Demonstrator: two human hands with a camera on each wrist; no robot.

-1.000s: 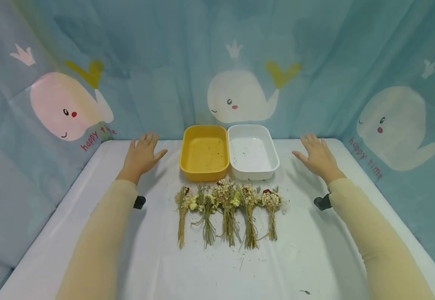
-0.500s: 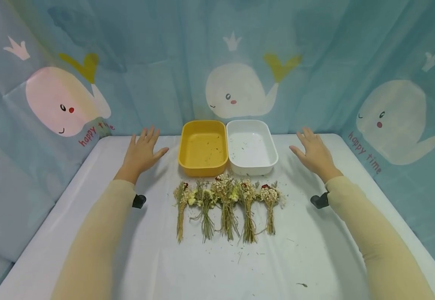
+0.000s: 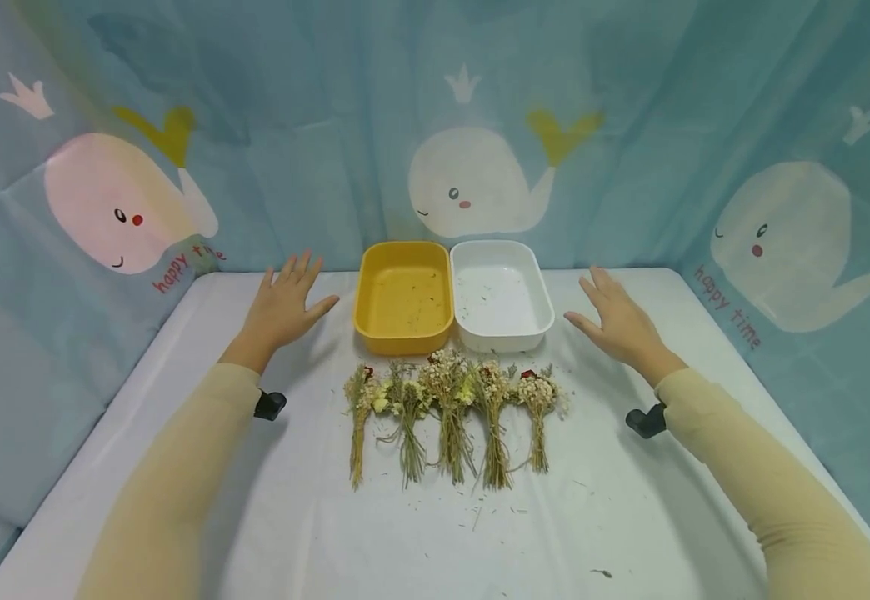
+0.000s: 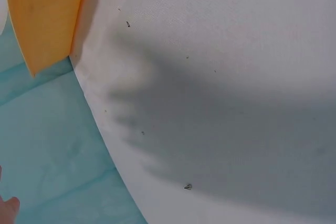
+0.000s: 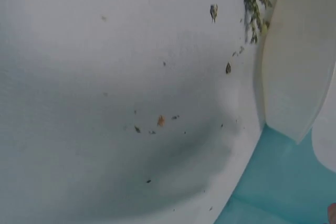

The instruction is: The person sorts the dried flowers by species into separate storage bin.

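Note:
My left hand [image 3: 280, 307] is held over the table left of the yellow bin [image 3: 403, 343], fingers straight and spread, with nothing in it. On the other side, my right hand [image 3: 618, 321] hovers right of the white bin [image 3: 505, 342], also spread and holding nothing. Several dried flower bunches lie in a row before the bins, among them a thin one [image 3: 358, 417] at the left end and a short one with a red bloom [image 3: 537, 412] at the right end. Each wrist view catches a fingertip at its lower edge, above a hand's shadow.
Both bins stand side by side at the back, with only small plant crumbs inside. Bits of stem and leaf dot the white tablecloth [image 3: 375, 550]. A blue whale-print curtain [image 3: 292, 192] encloses the back and sides.
The right hand has shifted left, a little nearer the white bin. My left hand hardly moves. The head view has tilted slightly; bins and bunches stay in place.

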